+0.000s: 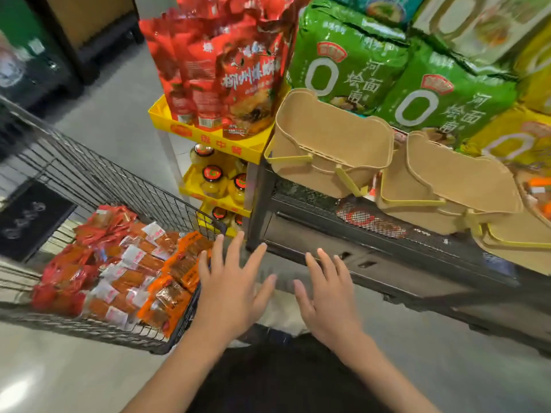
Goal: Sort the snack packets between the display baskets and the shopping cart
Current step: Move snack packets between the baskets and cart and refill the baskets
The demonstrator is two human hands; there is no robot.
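- Both hands out flat and holding nothing, left hand (pixel 229 290) by the black wire shopping cart (pixel 98 180), right hand (pixel 328 296) beside it
- Red and orange snack packets (pixel 119 272) heaped in the cart, handy for grabbing
- Tan plastic display baskets (pixel 331 144) look empty, mouths tipped outward on the shelf for filling

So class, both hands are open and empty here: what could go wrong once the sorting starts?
1. The snack packets lie heaped and mixed in the shopping cart, so a handful may hold several kinds.
2. The tan baskets overhang the shelf edge; a push could tip one.
3. The left hand hovers by the cart's wire rim, which could snag its fingers.
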